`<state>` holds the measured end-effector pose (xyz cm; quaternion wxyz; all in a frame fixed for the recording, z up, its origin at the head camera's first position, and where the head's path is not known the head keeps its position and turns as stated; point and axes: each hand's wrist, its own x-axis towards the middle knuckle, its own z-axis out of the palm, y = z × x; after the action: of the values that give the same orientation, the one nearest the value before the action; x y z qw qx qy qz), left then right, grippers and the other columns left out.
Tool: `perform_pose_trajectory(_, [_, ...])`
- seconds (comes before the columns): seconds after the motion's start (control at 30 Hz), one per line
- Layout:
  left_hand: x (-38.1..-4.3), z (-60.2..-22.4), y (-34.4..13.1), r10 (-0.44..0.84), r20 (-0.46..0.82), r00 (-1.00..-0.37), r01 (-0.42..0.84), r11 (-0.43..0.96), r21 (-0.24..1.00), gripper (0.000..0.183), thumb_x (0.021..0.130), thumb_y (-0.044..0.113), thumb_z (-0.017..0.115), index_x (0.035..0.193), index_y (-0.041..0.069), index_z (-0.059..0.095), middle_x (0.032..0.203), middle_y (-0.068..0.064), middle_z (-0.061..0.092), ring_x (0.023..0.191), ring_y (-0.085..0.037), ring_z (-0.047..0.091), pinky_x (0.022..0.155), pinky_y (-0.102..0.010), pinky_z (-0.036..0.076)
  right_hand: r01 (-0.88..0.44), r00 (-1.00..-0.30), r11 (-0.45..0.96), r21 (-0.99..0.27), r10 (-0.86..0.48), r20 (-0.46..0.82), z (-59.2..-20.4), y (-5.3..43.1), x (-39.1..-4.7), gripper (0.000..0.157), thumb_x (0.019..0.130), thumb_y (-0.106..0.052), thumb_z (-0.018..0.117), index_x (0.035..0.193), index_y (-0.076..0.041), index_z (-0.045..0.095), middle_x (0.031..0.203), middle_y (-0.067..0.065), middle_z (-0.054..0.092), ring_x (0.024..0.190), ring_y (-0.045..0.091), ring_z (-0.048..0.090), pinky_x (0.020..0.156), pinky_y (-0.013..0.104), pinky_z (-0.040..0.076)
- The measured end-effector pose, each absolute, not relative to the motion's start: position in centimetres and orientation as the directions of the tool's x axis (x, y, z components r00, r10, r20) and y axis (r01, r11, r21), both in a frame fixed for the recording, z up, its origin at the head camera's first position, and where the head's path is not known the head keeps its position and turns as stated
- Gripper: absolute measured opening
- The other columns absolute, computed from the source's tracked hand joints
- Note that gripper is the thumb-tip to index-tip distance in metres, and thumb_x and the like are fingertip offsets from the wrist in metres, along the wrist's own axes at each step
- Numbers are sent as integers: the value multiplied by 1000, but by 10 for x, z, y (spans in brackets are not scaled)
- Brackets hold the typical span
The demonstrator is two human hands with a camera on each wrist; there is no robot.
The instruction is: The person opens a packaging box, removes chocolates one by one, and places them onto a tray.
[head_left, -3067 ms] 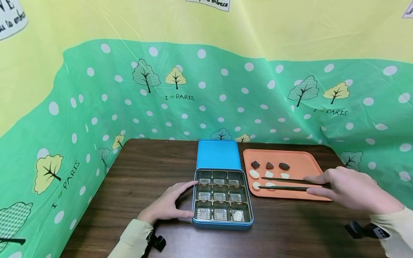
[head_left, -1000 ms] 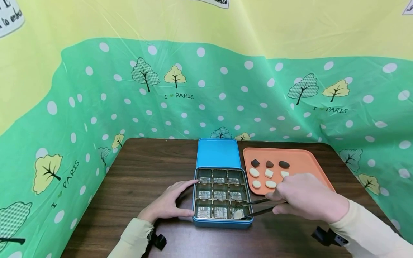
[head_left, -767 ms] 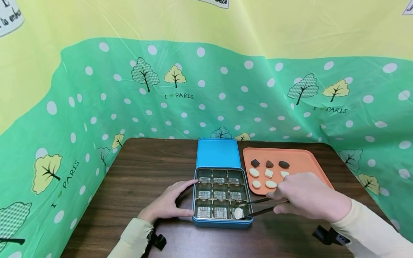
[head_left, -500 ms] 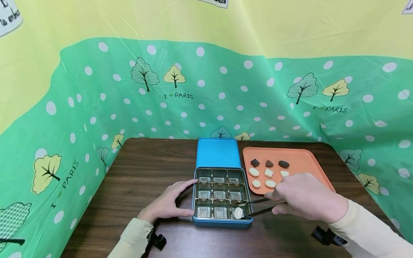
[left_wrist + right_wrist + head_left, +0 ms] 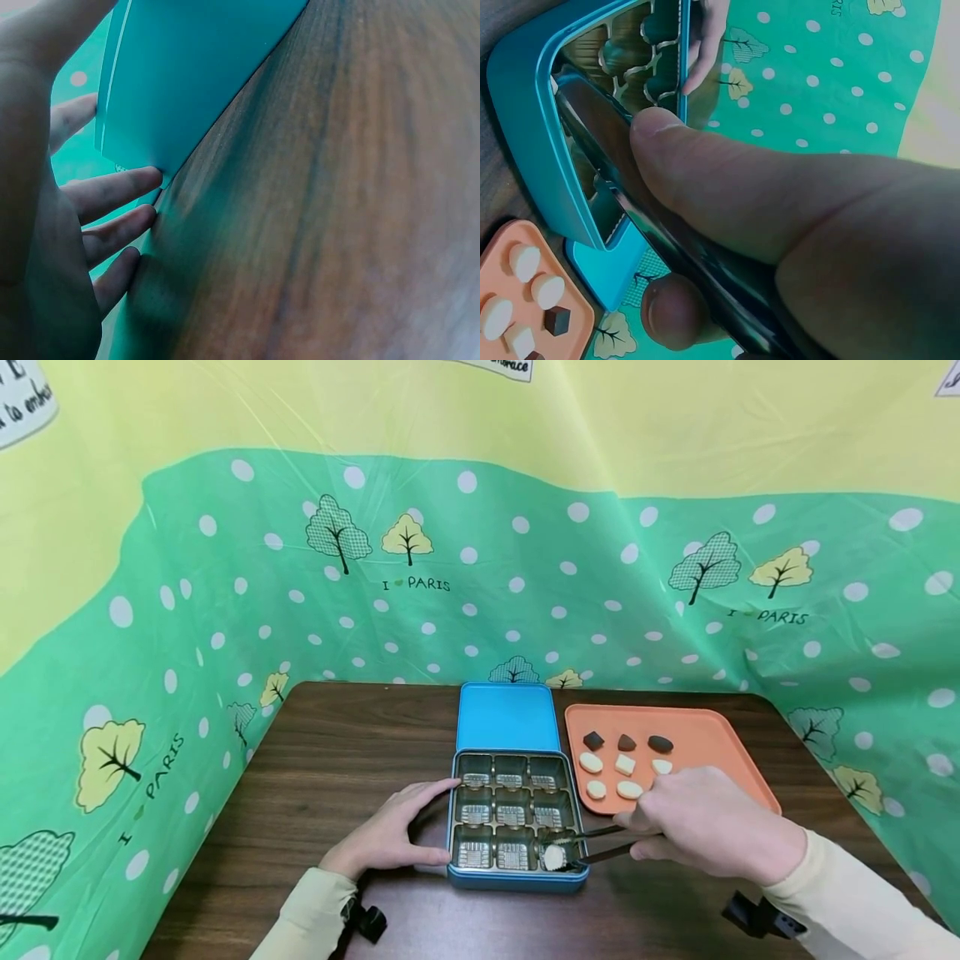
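Note:
A blue tin box (image 5: 517, 883) stands with its lid (image 5: 508, 717) folded back, a dark tray of small compartments inside. In its front right compartment is a white chocolate-like piece (image 5: 555, 857). My right hand (image 5: 712, 822) holds dark tongs (image 5: 609, 853), thumb on one arm, a finger on the other. Their tips reach into that compartment, right at the white piece. In the right wrist view the tongs (image 5: 671, 244) cross the box's rim. My left hand (image 5: 393, 831) has its fingers spread against the box's left side; its fingertips (image 5: 150, 178) touch the blue wall.
To the right of the box lies an orange tray (image 5: 720, 735) with dark pieces (image 5: 660, 744) in a back row and several white pieces (image 5: 591, 763) in front. Both sit on a dark wooden table (image 5: 360, 735). A patterned green cloth (image 5: 450, 635) hangs behind and at the sides.
My right hand has moved the tongs left from over the orange tray down into the box's front right compartment. There the white piece has shifted slightly. The left hand has stayed put.

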<state>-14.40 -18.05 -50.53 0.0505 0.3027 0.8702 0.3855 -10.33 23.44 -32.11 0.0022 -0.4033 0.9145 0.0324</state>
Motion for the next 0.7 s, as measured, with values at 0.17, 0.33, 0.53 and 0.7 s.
perform_pose_trajectory(0.17, [-144,-505,-180,564,147,-812,490,524,697,96,83,63,82,163,39,36,162,9,43,149,-21,41,117,-65,31,-734,-679,679,29,-733,-39,-318,236,-102,33,83,-46,87,69,-47,58,54,-23,34,53,-5,37,46,24,28])
perform_pose_trajectory(0.33, [-143,-505,-180,565,153,-811,494,519,697,97,83,62,83,164,35,37,162,8,43,148,-22,41,116,-66,31,-741,-672,671,18,-740,-28,-313,239,-102,14,84,-45,87,86,-45,73,60,-29,41,57,-8,41,46,25,30])
perform_pose_trajectory(0.53, [-143,-504,-180,565,150,-811,490,517,702,97,83,62,83,164,35,36,162,8,44,148,-22,42,116,-66,31,-735,-677,677,21,-735,-10,-307,241,-100,15,85,-46,86,85,-48,70,59,-27,37,58,-8,39,48,24,30])
perform_pose_trajectory(0.7, [-144,-504,-180,568,144,-810,489,521,699,98,83,63,82,164,35,35,163,10,42,149,-21,41,117,-65,30,-734,-678,678,45,-735,11,-301,244,-98,22,85,-48,85,82,-51,64,60,-24,32,58,-7,34,49,24,29])
